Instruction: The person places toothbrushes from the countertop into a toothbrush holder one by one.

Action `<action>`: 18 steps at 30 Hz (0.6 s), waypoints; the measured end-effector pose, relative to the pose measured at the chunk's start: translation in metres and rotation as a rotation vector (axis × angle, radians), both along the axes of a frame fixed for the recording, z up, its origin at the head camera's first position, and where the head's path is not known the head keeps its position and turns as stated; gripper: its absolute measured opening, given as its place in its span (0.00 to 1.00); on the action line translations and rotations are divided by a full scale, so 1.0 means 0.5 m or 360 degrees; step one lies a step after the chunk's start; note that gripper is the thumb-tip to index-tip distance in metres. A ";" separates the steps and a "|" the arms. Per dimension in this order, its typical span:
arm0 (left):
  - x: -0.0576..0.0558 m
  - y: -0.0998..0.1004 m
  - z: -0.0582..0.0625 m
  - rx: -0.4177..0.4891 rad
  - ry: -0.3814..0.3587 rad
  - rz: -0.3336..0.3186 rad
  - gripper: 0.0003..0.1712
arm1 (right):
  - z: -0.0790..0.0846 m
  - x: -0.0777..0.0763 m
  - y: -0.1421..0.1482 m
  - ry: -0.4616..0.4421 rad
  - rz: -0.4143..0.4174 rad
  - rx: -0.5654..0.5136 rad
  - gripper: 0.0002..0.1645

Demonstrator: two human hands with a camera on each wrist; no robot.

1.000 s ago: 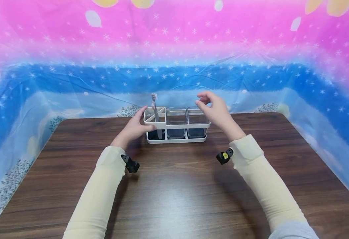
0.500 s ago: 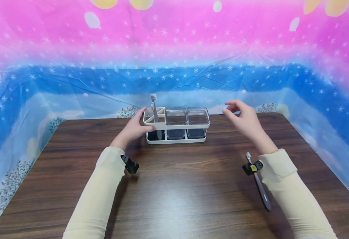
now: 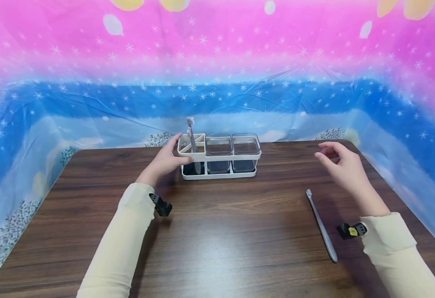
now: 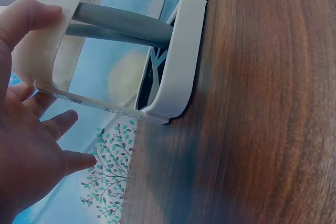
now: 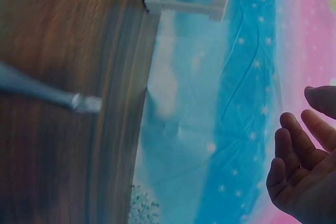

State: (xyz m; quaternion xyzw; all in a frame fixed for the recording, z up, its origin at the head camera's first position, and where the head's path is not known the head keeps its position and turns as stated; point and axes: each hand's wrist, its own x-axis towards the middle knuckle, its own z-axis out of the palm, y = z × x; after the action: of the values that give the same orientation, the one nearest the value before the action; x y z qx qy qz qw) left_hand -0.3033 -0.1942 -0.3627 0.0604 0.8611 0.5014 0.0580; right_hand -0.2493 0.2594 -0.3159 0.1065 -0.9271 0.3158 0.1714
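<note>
I see left fingers point(image 3: 174, 141) gripping left end of rack point(image 3: 219, 158); right fingers point(image 5: 300, 139) loosely curled, holding nothing; toothbrush point(image 3: 322, 228) on tabletop point(image 3: 240, 231) should handle light, stiff, slick; I'd pinch mid-handle.

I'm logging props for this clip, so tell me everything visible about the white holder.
The white holder looks like plastic: an upper frame joined to a base. Its left section, split by thin bars, holds two toothbrushes, heads up; the other two sections each hold a clear, squarish cup. It stands upright near the far edge of the table. The left hand grips its left end, thumb in front.
</note>
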 end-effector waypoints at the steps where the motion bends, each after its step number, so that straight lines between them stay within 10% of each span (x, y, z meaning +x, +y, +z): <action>1: 0.000 0.000 0.000 0.0004 0.0000 0.0000 0.55 | -0.001 0.004 0.006 0.0000 -0.0003 0.0004 0.24; 18: -0.002 -0.001 -0.003 -0.0010 0.0009 -0.0003 0.55 | -0.065 0.049 0.049 -0.0092 0.0001 0.0091 0.21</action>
State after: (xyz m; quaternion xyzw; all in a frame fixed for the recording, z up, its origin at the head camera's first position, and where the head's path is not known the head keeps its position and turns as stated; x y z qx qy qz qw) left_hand -0.3045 -0.1945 -0.3643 0.0624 0.8629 0.4984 0.0563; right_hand -0.2250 0.2838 -0.3486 0.1024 -0.9403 0.2923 0.1415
